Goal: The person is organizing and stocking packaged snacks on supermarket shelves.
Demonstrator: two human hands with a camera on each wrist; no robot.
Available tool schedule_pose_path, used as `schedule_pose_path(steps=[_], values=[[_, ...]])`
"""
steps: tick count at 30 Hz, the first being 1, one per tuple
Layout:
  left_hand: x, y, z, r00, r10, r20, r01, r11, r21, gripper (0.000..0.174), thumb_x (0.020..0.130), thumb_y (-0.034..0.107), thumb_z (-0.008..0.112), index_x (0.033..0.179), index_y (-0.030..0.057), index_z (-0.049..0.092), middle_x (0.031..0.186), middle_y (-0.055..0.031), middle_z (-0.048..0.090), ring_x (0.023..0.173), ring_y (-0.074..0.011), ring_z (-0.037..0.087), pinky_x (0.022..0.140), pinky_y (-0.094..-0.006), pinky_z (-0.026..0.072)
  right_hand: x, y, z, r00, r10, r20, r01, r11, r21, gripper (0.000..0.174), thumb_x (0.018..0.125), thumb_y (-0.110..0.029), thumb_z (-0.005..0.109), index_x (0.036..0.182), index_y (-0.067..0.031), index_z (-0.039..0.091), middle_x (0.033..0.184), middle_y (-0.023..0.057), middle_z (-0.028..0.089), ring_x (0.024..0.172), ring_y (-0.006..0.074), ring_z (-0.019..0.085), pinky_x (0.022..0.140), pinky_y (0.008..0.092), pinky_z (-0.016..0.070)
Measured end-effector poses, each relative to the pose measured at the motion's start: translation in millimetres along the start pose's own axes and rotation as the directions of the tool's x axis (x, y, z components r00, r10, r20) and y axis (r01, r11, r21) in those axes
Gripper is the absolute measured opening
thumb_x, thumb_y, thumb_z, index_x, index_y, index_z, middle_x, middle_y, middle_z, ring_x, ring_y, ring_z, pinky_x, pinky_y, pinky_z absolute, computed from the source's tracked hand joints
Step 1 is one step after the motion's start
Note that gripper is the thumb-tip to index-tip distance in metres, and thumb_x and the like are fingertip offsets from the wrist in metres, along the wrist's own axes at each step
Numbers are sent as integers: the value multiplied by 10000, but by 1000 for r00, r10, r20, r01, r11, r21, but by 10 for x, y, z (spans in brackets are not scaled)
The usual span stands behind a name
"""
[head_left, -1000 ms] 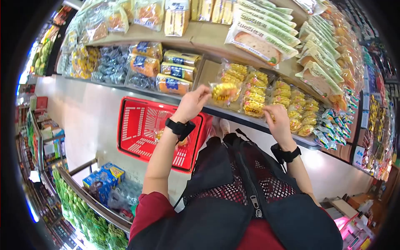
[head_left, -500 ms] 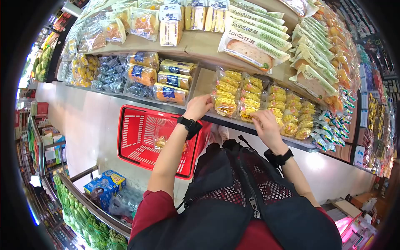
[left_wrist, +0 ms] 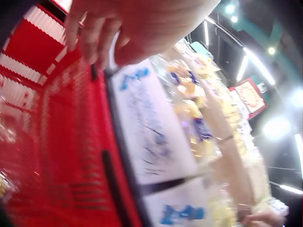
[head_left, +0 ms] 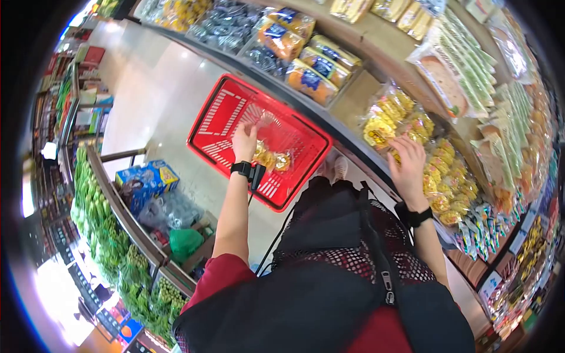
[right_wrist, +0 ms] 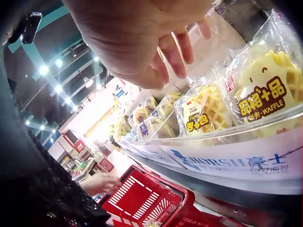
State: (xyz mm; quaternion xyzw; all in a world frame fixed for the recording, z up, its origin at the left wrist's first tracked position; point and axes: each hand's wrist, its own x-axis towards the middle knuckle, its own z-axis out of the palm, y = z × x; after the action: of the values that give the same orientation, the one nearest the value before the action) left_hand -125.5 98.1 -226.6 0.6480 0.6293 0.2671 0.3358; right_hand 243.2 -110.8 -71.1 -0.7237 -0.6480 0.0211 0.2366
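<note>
My left hand is over the red shopping basket, its fingers hanging loosely with nothing seen between them. Inside the basket lie packaged waffles in clear wrappers. In the left wrist view the fingers hang near the basket's rim. My right hand is at the shelf, relaxed fingers spread over the front of the waffle packs. From the right wrist, its fingers show apart and empty, above a wrapped waffle standing behind the shelf's front lip.
Wrapped rolls sit left of the waffles, and bagged bread slices are on the level behind. A label strip runs along the shelf front. Behind the basket stands a rack of green vegetables, with a blue box beside it.
My left hand has left the shelf front and moved left and down over the basket. The right hand remains by the waffles, its fingers now more spread. The head view has turned.
</note>
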Motion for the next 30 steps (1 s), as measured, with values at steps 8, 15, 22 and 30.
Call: schedule_pose_path(steps=[8, 15, 22, 30], values=[[-381, -1693, 544, 876, -427, 222, 280, 828, 486, 485, 762, 364, 671, 1119, 39, 621, 1057, -186, 655, 1003, -300, 629, 878, -370, 487, -46, -72, -129, 1000, 5, -5, -5, 1000, -27, 163, 794, -34, 641, 953, -66, 623, 979, 68, 631, 1017, 261, 555, 955, 432, 372], [-756, -1883, 1292, 834, -473, 284, 273, 801, 532, 625, 741, 327, 709, 1277, 82, 499, 1188, -297, 548, 1137, -371, 534, 969, -394, 428, -200, -100, -277, 995, 94, 36, -89, 988, -127, 152, 781, 2, 636, 919, -60, 621, 925, 79, 620, 980, 263, 565, 925, 412, 392], [-623, -1609, 1518, 746, -402, 532, 39, 823, 567, 645, 822, 258, 613, 1403, 191, 341, 1147, -223, 603, 1019, -349, 610, 874, -444, 482, -327, -132, -361, 988, 137, 71, -121, 973, -197, 147, 775, 8, 638, 911, -46, 624, 897, 95, 612, 952, 262, 570, 885, 397, 399], [-398, -1626, 1331, 747, -465, 475, -3, 712, 702, 285, 909, 183, 431, 1101, 40, 586, 1068, -208, 642, 999, -360, 622, 848, -447, 497, -314, -132, -332, 989, 129, 79, -113, 978, -172, 135, 782, 3, 629, 907, -45, 627, 894, 99, 609, 948, 260, 567, 900, 397, 394]])
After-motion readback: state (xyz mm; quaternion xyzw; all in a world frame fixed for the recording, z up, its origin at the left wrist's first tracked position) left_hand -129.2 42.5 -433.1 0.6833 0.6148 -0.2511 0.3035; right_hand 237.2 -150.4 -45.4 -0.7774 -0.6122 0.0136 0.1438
